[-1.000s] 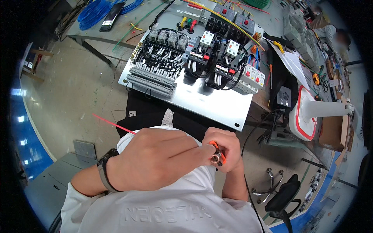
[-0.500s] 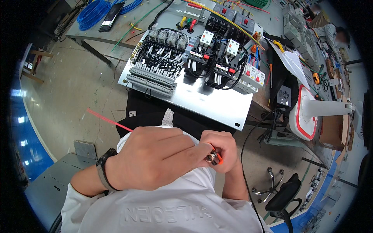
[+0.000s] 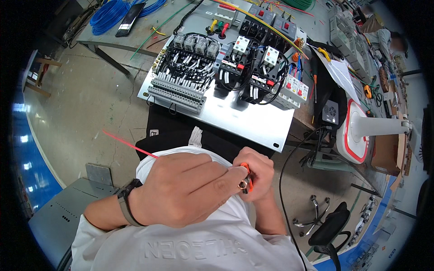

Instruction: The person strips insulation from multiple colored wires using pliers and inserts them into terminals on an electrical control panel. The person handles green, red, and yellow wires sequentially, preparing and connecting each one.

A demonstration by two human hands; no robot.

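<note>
My left hand (image 3: 185,187), a dark band on its wrist, is closed on a thin red wire (image 3: 129,144) whose free end sticks out to the left. Its fingertips meet my right hand (image 3: 257,169), which is wrapped round a small orange-handled tool (image 3: 251,179), seemingly pliers. Between the fingertips and the tool's metal head shows a small copper-coloured round end (image 3: 243,184); whether it sits on the wire is hidden. Both hands are in front of my white shirt, below a metal mounting plate (image 3: 244,119) at the table edge.
The plate carries a grey terminal block (image 3: 176,94), relays, contactors (image 3: 270,56) and breakers with black wiring. A blue wire coil (image 3: 108,18) and a phone (image 3: 130,20) lie at the far left. At right are a white-and-red stand (image 3: 355,131), a screwdriver (image 3: 315,83) and a chair (image 3: 332,226).
My right hand and the tool have shifted slightly left and upward. The left hand has moved a little right and down, and the red wire's tail has moved with it.
</note>
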